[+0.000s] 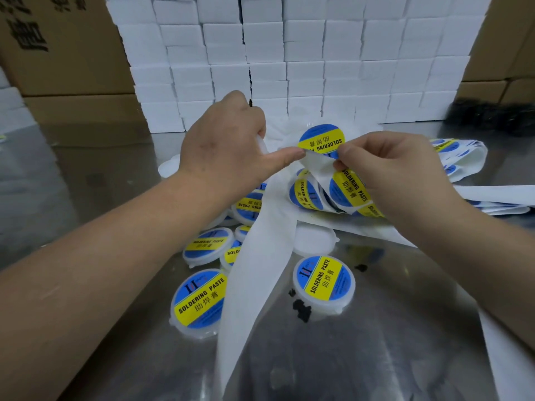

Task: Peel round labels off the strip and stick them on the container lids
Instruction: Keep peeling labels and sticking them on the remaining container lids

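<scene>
My left hand [228,146] curls round a plain white container [262,145], and its thumb tip presses on the bare backing of the label strip [254,270]. My right hand [385,169] pinches the strip at a sharp fold just right of that thumb. A round blue-and-yellow "Soldering Paste" label [321,138] juts up free beyond the fold. More labels sit on the strip under my right fingers [347,189]. The empty backing hangs down toward me. Labelled containers [324,280] [199,299] lie on the steel table.
Several more labelled containers [208,246] are piled under the strip, with an unlabelled one [314,238] among them. Folded strip with labels [451,151] lies at the right. Stacked white boxes [289,68] form a wall behind, with brown cartons [63,53] on the left.
</scene>
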A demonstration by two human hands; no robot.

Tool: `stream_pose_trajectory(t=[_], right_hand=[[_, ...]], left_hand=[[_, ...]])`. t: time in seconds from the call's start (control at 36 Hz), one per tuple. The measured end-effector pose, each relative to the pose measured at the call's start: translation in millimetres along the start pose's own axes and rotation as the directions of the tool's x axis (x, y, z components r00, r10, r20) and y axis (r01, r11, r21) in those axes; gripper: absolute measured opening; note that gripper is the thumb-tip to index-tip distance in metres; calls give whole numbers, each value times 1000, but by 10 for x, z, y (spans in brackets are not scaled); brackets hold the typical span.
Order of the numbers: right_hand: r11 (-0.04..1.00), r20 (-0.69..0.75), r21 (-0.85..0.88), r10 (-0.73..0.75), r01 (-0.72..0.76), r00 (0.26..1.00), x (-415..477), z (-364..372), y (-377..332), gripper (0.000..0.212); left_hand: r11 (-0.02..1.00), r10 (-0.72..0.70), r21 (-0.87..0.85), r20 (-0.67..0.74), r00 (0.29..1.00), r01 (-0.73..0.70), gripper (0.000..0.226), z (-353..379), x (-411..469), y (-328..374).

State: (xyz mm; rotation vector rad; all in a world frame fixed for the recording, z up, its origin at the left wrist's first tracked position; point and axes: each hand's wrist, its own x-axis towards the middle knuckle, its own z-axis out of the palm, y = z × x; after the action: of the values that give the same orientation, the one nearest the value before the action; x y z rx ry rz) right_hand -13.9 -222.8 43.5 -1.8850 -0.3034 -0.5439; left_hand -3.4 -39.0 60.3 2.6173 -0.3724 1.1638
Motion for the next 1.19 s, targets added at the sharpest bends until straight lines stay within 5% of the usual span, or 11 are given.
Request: stream_pose_trajectory(t=[0.25,0.72,0.83,0.97,1.08,1.19], right_hand=[[997,46,-69,-26,30,999,-18,27,35,25],[999,64,-20,-43,45,997,-30,57,43,25],[999,3,24,-34,34,999,8,8,18,24],[999,51,25,-49,47,997,-14,19,11,23],[998,113,23,-66,64,991,-38,33,14,23],[995,148,61,-84,76,985,-51,34,-6,23]], left_hand=[[980,-196,19,39,980,196,64,43,68,23],[958,-248,-136,46,968,252,64,31,60,31],[914,-357,-178,77,931,365,63,29,107,-71],[744,-456,-450,198,868,494,38,34,128,-28],[368,-494,-739,358,792,564,12,41,169,59],[189,-383,-826,435,815,531,28,18,154,110]])
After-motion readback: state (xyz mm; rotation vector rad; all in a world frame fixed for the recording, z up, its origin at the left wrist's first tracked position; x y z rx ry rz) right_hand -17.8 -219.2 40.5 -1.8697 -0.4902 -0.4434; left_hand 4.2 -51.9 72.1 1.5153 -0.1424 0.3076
